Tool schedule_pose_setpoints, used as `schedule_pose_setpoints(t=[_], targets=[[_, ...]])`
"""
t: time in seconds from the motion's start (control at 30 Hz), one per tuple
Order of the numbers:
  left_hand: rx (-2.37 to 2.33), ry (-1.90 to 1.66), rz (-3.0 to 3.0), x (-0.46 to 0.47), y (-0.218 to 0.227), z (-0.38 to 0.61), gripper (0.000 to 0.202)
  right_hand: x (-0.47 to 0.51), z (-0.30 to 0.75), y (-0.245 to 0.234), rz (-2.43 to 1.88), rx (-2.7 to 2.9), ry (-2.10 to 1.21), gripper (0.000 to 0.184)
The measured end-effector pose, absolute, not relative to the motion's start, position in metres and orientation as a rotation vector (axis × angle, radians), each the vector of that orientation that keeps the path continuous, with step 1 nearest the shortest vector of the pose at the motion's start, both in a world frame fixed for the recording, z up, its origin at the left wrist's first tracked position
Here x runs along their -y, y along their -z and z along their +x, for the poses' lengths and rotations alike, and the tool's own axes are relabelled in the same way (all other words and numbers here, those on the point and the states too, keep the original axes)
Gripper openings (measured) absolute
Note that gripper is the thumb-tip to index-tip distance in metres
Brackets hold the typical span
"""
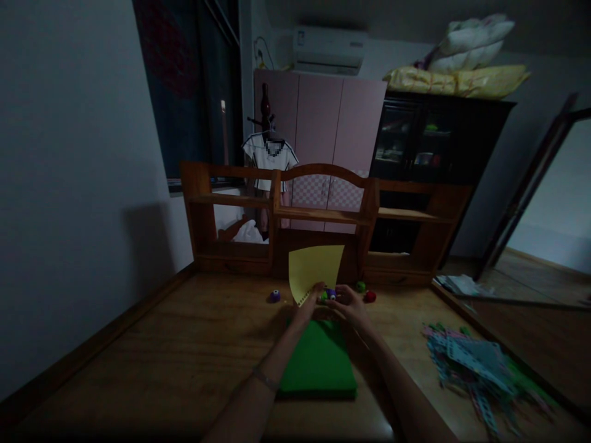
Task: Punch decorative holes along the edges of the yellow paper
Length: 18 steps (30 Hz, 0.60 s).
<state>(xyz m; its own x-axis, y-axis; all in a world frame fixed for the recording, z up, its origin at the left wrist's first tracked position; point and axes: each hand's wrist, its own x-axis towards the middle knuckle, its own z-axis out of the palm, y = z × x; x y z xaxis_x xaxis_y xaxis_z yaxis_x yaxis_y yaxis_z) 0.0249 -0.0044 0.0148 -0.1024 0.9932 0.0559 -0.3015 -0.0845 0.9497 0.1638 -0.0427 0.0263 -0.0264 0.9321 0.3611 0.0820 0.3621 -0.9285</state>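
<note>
My left hand (314,294) pinches the lower edge of a yellow paper sheet (316,268) that stands up over the desk. My right hand (349,302) is closed on a small green and blue punch-like thing (328,295) pressed against the sheet's bottom edge. Under both forearms lies a stack of green paper (318,363). A purple punch (275,296) sits to the left; a green punch (361,287) and a red punch (370,296) sit to the right of my hands.
A wooden desk (184,351) carries a wooden shelf unit (323,215) at its back. Several perforated paper sheets (475,363) are piled at the right. A white wall is close on the left. Wardrobes stand beyond the desk.
</note>
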Motion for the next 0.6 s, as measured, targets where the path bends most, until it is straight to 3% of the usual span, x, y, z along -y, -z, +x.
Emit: schedule_pose_setpoints(t=[0.6], targets=[[-0.970,-1.413,1.077,0.032,-0.043,0.020,0.043,0.051,0.159,-0.034,-1.009,1.373,-0.960,0.038]])
